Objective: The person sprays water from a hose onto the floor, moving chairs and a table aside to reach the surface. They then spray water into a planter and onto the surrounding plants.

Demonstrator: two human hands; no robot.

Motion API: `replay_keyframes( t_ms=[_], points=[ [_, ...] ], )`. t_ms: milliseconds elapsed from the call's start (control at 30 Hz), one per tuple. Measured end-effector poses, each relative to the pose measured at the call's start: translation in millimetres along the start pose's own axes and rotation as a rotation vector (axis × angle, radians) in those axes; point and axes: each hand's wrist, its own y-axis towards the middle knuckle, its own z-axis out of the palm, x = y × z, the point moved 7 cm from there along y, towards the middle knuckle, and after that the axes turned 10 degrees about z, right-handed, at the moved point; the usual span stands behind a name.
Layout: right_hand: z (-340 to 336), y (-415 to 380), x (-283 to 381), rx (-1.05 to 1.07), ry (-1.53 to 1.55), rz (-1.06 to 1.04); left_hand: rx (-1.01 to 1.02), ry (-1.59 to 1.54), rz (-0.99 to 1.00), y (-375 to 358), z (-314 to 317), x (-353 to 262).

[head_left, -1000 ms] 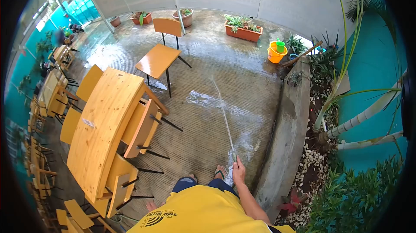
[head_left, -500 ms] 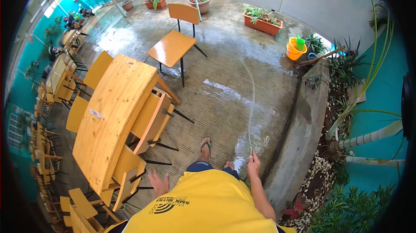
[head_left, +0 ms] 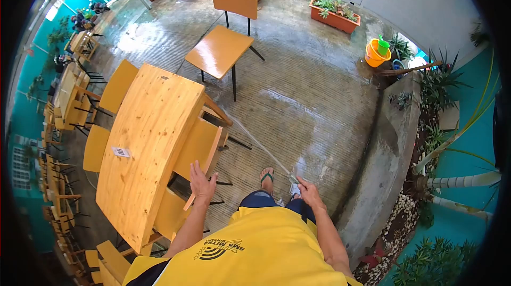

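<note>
My right hand is closed round a spray nozzle, its hose hidden from view. From its tip a thin water jet runs up and left to the floor by a leg of the wooden table. My left hand has its fingers spread and holds nothing; it overlaps the edge of a wooden chair tucked at the table's side. Ahead stands another wooden chair with black metal legs, facing the table.
Wet ribbed concrete covers the ground. A low concrete kerb borders a planted bed on the right. An orange bucket with a green scoop and a long planter stand further off. More tables and chairs line the left.
The water jet has swung left, from straight ahead to the table leg. My left hand has risen forward towards the tucked chair. My right hand has shifted slightly, still holding the nozzle.
</note>
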Motion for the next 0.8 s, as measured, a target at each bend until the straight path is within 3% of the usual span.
replay_keyframes(
  t_ms=[33,100,167,267,367,600,800],
  points=[
    [1,2,5,0.005,0.007,0.019,0.047,-0.037,-0.095,3,3,6],
    [0,8,27,0.003,0.073,-0.078,0.082,-0.050,-0.094,13,4,10],
    [14,21,23,0.068,0.092,0.006,0.115,-0.060,-0.098,20,4,10],
    [43,51,6,-0.140,-0.132,-0.206,0.172,-0.016,-0.152,25,1,6],
    [33,24,37,-0.072,-0.007,-0.053,0.204,0.039,-0.174,29,3,7],
    [49,35,-5,0.177,0.153,-0.061,0.189,0.072,-0.173,33,13,19],
    [36,23,10,0.155,0.072,-0.011,0.185,0.054,-0.173,32,10,15]
  ],
)
